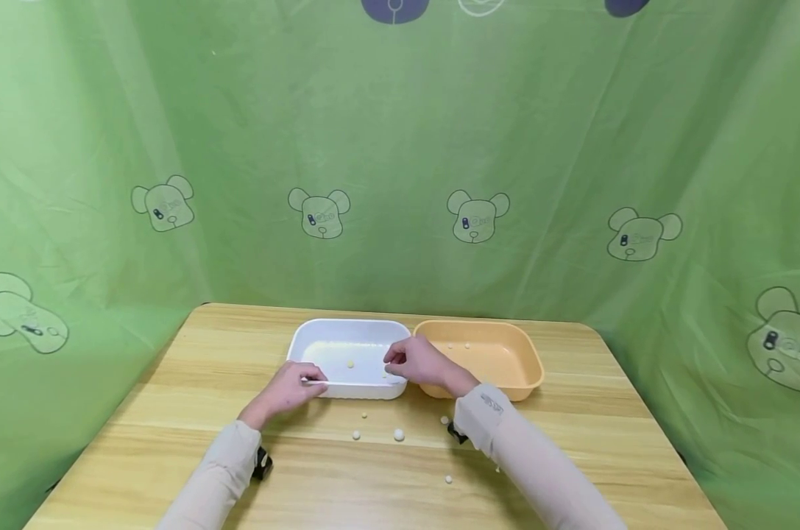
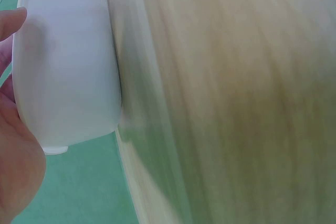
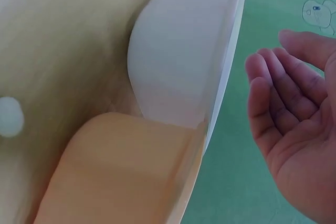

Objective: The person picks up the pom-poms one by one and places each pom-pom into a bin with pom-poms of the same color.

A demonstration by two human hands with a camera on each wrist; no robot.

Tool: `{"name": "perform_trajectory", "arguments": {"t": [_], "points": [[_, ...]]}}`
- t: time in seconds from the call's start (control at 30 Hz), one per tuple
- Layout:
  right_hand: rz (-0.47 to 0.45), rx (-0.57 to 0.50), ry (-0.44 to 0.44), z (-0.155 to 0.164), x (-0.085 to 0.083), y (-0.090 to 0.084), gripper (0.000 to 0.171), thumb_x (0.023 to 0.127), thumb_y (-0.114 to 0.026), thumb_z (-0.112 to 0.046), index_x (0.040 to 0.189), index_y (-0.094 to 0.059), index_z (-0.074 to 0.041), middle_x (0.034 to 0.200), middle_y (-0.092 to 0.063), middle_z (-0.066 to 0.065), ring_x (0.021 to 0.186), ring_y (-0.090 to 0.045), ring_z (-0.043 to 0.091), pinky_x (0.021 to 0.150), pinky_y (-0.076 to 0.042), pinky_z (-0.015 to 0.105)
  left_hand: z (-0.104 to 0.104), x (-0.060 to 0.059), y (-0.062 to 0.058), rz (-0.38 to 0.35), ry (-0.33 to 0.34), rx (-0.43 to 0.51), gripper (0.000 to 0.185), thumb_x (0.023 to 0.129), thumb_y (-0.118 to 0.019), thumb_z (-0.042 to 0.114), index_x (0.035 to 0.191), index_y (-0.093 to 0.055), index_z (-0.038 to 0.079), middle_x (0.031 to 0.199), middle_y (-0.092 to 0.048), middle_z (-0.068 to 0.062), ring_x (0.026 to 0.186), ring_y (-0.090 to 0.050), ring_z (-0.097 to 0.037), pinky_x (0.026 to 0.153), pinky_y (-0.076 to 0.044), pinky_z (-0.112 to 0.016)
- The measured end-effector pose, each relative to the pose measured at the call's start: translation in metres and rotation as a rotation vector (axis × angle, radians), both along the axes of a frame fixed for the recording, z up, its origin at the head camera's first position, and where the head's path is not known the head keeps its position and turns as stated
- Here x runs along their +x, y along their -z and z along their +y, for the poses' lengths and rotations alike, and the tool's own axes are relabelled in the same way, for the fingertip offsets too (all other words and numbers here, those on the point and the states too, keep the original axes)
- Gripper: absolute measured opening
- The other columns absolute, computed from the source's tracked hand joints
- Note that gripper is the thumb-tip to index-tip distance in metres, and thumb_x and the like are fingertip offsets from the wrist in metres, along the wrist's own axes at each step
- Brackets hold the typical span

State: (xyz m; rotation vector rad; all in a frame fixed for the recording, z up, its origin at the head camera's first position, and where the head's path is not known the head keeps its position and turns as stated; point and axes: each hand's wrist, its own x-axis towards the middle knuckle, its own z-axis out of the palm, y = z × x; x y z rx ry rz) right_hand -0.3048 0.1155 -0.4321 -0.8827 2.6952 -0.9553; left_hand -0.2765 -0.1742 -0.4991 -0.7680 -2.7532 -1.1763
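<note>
Wooden table — green bear-print backdrop

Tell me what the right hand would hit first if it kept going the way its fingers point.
The right hand points left over the white tray, so it would probably cross the open tray and meet its far left wall first; depth is unclear.

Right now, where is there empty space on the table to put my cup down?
The table is bare left of the white tray, and again right of the orange tray, out to the edge. It is crowded in the middle: the left hand and right hand are at the white tray, with little white balls scattered in front.
</note>
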Motion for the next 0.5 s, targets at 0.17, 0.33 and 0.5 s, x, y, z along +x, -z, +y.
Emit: {"name": "perform_trajectory", "arguments": {"t": [0.17,0.33,0.5], "points": [[-0.032,-0.013,-0.025,0.001,0.009,-0.001,0.014,0.086,-0.067,-0.012,0.095,-0.070,-0.002,0.077,-0.064,-0.006,0.072,-0.058,0.009,0.065,-0.050,0.025,0.000,0.000,0.000,0.003,-0.006,-0.005,0.009,0.086,-0.068,0.025,0.082,-0.071,0.017,0.080,-0.065,0.014,0.077,-0.060,-0.007,0.078,-0.049,-0.033],[0.046,0.017,-0.092,0.001,0.016,0.001,0.013,0.086,-0.067,-0.013,0.095,-0.071,-0.003,0.079,-0.067,-0.008,0.074,-0.060,0.005,0.069,-0.050,0.022,0.001,0.000,0.000,0.007,-0.006,-0.012,0.004,0.085,-0.069,0.021,0.082,-0.071,0.019,0.080,-0.065,0.014,0.078,-0.060,-0.007,0.078,-0.048,-0.033],[0.045,0.017,-0.140,0.000,0.022,0.003,0.012,0.086,-0.068,-0.012,0.095,-0.071,-0.004,0.080,-0.066,-0.007,0.075,-0.060,0.003,0.070,-0.050,0.020,0.002,0.001,0.000,-0.001,-0.013,-0.012,0.006,0.085,-0.068,0.023,0.082,-0.070,0.018,0.080,-0.065,0.013,0.078,-0.060,-0.008,0.079,-0.049,-0.035]]}}
